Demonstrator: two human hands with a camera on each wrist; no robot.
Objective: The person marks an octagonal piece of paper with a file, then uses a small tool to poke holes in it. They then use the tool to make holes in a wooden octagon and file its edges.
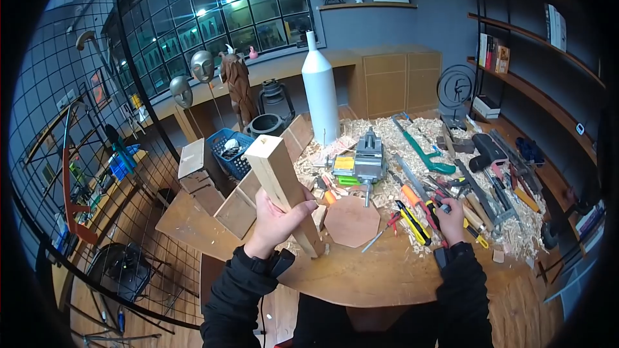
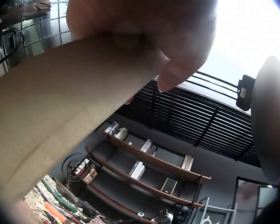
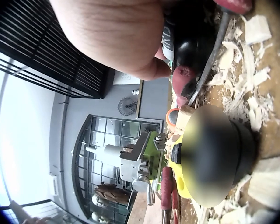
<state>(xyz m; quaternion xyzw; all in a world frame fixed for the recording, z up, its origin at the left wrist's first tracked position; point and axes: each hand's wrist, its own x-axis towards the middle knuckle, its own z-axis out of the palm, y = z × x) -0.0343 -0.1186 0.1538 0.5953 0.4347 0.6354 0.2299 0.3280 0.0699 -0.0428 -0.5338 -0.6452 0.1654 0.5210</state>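
Note:
My left hand (image 1: 276, 222) grips a long square wooden block (image 1: 274, 167), its fingers wrapped round the middle. The block stands tilted, its lower end at the tabletop. In the left wrist view the pale block (image 2: 60, 102) runs across under the left hand (image 2: 144, 28). To the right, my right hand (image 1: 452, 220) is low among the tools, fingers curled at a red-and-black tool handle (image 3: 184, 80); the thumb lies against it in the right wrist view, and the far fingers are hidden. Beside this hand lies a yellow-and-black utility knife (image 1: 413, 222).
An octagonal wooden board (image 1: 352, 221) lies between the hands. Behind it stand a bench vise (image 1: 369, 158) and a tall white bottle (image 1: 320, 100). A green-handled saw (image 1: 419, 148) and several tools lie on wood shavings. Wooden boxes (image 1: 198, 167) and a blue basket (image 1: 230, 149) stand left.

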